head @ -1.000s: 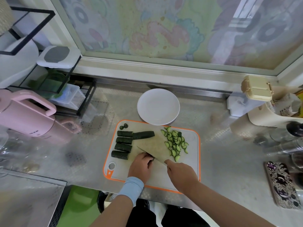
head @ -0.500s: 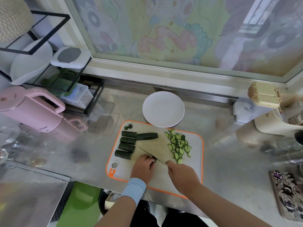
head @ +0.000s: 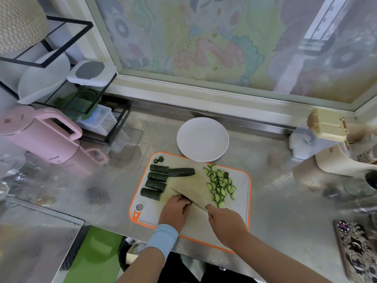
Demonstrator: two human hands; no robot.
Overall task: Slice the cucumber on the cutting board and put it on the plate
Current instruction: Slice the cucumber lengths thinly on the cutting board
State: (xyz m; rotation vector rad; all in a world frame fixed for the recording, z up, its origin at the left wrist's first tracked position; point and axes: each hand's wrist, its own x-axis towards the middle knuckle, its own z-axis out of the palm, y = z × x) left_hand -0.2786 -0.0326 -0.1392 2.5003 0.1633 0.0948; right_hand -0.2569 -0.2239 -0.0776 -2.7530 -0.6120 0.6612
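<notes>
Steel tabletop (head: 285, 201), cutting board (head: 241, 201): uncut cucumber chunks (head: 156, 183) wait left; left hand (head: 174, 210) curled, its grip's contents hidden; right hand (head: 226, 221) grips the knife (head: 183, 196); slices (head: 219, 184) heaped right; plate (head: 202, 139) bare. Roughly halfway, I'd say.
</notes>
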